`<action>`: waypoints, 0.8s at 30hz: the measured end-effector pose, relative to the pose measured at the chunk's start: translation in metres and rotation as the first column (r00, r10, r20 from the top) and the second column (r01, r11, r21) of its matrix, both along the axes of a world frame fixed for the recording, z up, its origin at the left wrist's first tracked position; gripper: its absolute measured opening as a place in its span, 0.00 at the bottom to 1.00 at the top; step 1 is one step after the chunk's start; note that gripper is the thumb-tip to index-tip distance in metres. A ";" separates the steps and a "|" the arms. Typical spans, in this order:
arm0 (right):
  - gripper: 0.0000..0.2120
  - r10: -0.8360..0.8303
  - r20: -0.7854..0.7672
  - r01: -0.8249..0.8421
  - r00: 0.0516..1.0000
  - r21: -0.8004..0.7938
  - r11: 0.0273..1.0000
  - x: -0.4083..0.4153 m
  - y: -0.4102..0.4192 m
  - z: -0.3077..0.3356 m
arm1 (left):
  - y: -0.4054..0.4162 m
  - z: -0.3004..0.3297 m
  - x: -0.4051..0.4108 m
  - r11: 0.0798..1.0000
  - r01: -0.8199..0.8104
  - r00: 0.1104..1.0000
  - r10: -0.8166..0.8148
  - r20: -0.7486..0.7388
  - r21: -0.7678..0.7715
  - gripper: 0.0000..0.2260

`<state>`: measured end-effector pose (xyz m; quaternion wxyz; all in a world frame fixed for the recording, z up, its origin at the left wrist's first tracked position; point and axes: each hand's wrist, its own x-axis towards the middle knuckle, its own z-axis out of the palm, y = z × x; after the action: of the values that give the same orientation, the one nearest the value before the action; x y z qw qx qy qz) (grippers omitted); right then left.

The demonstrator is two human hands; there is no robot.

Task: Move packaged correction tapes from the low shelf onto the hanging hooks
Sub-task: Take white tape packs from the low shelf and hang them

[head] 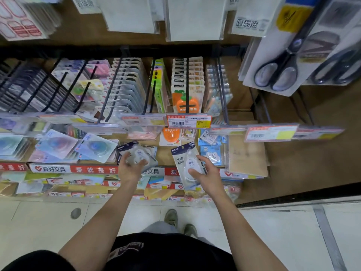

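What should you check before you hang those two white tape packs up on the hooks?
1. Left hand holds its tape pack: ok.
2. Right hand holds the other pack: ok.
3. Hang hole at the top of the right pack shows: ok.
4. Hang hole on the left pack: cannot tell, too blurred.
5. Which of the black hooks takes these packs: cannot tell; the ones in view carry other goods.
6. Packs lifted off the low shelf: ok for the right, cannot tell for the left.
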<state>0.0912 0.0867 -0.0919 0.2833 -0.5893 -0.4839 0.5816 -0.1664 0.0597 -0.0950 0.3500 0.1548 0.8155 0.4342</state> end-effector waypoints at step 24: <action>0.20 0.572 -0.100 -0.572 0.814 0.034 0.820 -0.160 -0.045 0.060 | -0.196 0.093 -0.081 0.932 -0.289 0.957 0.282 0.063 0.217 0.18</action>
<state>-0.0688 0.0419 -0.0318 0.1213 -0.3851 -0.6235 0.6695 -0.2474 -0.1366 -0.0021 0.2762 0.0665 0.7695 0.5719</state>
